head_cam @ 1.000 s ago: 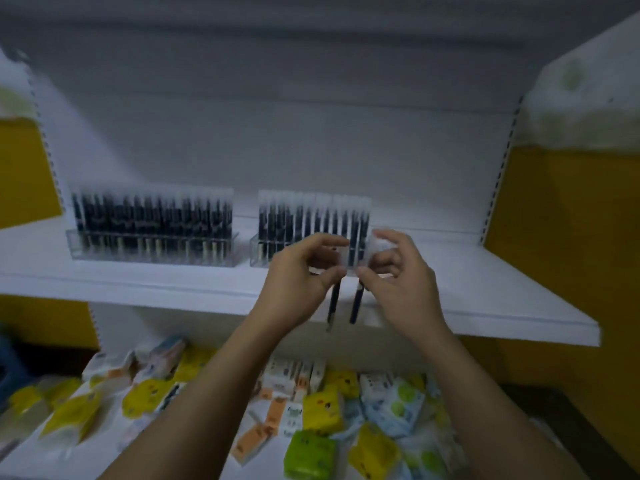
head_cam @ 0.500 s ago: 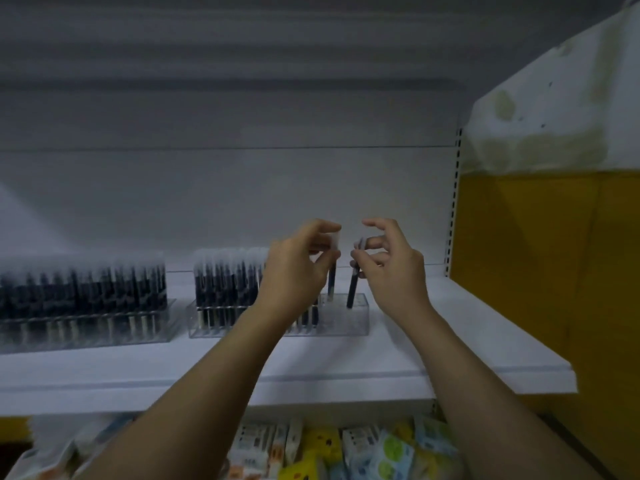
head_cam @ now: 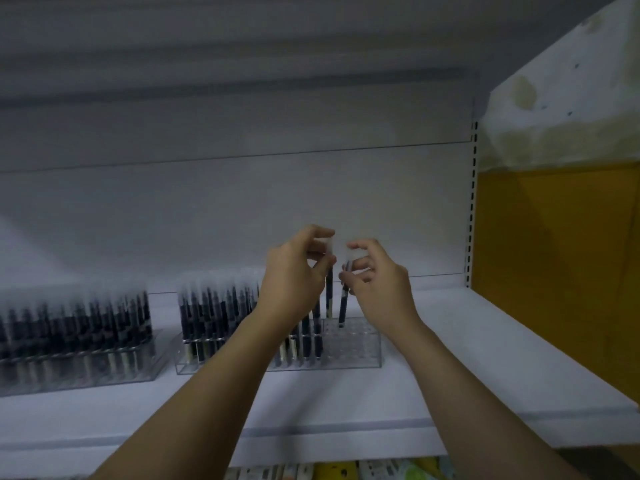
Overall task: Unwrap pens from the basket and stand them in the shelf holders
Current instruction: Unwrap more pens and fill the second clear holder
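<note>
Pens (head_cam: 221,313) stand packed in the left part of the right holder (head_cam: 360,344), a clear rack at mid-frame on the shelf (head_cam: 485,382); its right part shows bare holes. Above those holes we hold two more. Our left hand (head_cam: 294,275) pinches the left pen (head_cam: 329,292) near its pale cap, thumb and fingers curled round it. The pen is upright, its lower end just above the rack. Our right hand (head_cam: 379,277) pinches the right pen (head_cam: 343,303) at its top in the same way. That pen tilts slightly, and we cannot tell whether its tip touches the rack's top. The two held pens hang close together but apart. The left holder (head_cam: 86,372), full of dark pens, sits at the lower left of the frame. A yellow wall (head_cam: 554,271) fills the right side, and packets (head_cam: 332,472) show along the bottom edge, under the shelf.
</note>
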Available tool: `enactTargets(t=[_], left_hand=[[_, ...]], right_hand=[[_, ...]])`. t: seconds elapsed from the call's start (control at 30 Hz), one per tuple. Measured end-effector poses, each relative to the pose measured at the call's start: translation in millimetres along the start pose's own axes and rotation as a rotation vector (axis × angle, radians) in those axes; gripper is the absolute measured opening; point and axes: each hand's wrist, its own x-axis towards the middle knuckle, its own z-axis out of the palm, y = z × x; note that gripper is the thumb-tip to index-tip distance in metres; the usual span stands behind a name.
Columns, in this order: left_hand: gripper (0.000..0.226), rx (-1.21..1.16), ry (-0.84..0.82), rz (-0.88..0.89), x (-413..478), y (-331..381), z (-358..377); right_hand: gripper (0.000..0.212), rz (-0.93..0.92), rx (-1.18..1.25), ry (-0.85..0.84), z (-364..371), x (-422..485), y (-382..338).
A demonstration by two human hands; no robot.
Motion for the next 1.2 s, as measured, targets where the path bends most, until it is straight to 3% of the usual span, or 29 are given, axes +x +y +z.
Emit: enactTargets(t=[0.13, 0.37, 0.6, 0.93, 1.2], left_hand=[[0.024, 0.019, -0.001, -0.007, 5.5, 0.4, 4.4], [0.023, 0.055, -0.077, -0.023, 2.8, -2.0, 1.9], [0.024, 0.05, -0.028, 0.008, 0.7, 3.6, -8.5], [0.02, 0.44, -0.135, -0.012, 8.9, -5.8, 3.4], [0.026, 0.482, -0.153, 0.052, 4.1, -4.7, -0.2]], right_hand=[[0.037, -0.012, -0.156, -0.141, 2.0, -8.5, 4.0], [0.062, 0.018, -0.334, -0.312, -7.0, -17.9, 0.8], [0.068, 0.014, -0.353, -0.329, -6.3, -22.2, -2.9], [0.071, 0.057, -0.368, -0.322, -5.4, -22.1, -1.4], [0.078, 0.052, -0.39, -0.357, -7.0, -25.5, -3.1]])
